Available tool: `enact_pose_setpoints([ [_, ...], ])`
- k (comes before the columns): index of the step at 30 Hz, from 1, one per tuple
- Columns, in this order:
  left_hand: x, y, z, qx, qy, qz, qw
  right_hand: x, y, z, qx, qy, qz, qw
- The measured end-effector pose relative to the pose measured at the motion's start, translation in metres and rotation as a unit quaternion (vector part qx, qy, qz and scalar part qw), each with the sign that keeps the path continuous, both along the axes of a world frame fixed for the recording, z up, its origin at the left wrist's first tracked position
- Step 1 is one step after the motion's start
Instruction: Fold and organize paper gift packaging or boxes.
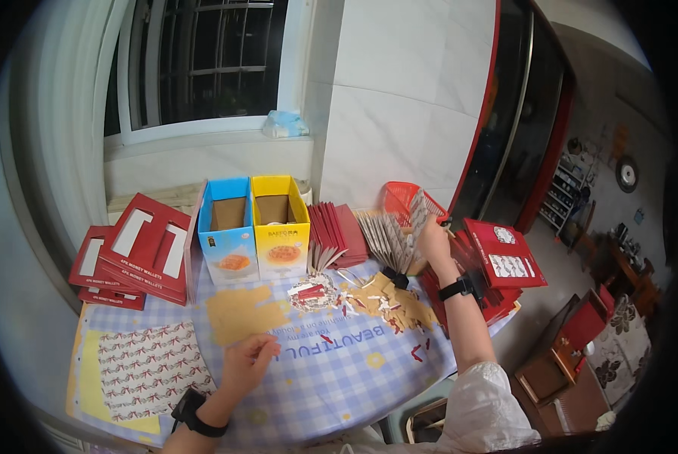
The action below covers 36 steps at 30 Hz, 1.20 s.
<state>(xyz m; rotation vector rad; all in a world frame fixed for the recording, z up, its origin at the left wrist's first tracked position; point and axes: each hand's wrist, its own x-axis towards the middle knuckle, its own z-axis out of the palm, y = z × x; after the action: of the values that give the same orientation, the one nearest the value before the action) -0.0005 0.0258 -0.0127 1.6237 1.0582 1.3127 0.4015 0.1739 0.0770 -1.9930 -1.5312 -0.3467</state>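
My right hand (434,241) is at a row of patterned paper wallets (381,238) standing upright, its fingers closed around the top of a patterned piece (418,213) at the row's right end. My left hand (251,360) hovers over the checked tablecloth with curled fingers, and nothing shows in it. Just beyond it lie flat tan paper pieces (245,312). Near the middle is a round patterned paper (311,292) with small red and white pieces on it. More tan pieces (401,303), with red and white scraps on them, lie below the patterned row.
Blue (231,255) and yellow (282,249) open boxes stand at the back, beside red wallets (328,232). Red printed packs (146,249) are stacked left, others (506,255) right. A red plastic basket (401,190) stands behind. Ribbon-patterned sheets (151,369) lie front left.
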Motion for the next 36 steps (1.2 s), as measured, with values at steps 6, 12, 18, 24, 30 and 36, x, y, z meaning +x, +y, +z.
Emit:
enact_pose_setpoints([
  [6, 0.001, -0.005, 0.013, 0.019, 0.042, 0.008, 0.999, 0.001, 0.018, -0.017, -0.038, 0.026, 0.000, 0.999],
  [12, 0.003, -0.007, 0.014, 0.054, 0.068, 0.020, 0.996, -0.007, 0.032, -0.030, -0.071, 0.034, 0.001, 0.997],
  [18, 0.002, -0.006, 0.013, 0.063, 0.081, 0.023, 0.994, -0.008, 0.042, -0.034, -0.099, -0.004, -0.018, 0.995],
  [24, 0.001, -0.006, 0.014, 0.087, 0.110, 0.043, 0.989, 0.004, 0.057, -0.046, -0.183, -0.114, -0.043, 0.975],
  [30, -0.013, 0.006, 0.015, 0.196, 0.320, 0.137, 0.917, -0.048, 0.028, -0.022, 0.049, -0.176, 0.006, 0.983],
  [36, -0.052, 0.011, -0.002, 0.131, 0.601, 0.242, 0.750, -0.180, -0.030, -0.012, 0.119, -0.155, 0.419, 0.887],
])
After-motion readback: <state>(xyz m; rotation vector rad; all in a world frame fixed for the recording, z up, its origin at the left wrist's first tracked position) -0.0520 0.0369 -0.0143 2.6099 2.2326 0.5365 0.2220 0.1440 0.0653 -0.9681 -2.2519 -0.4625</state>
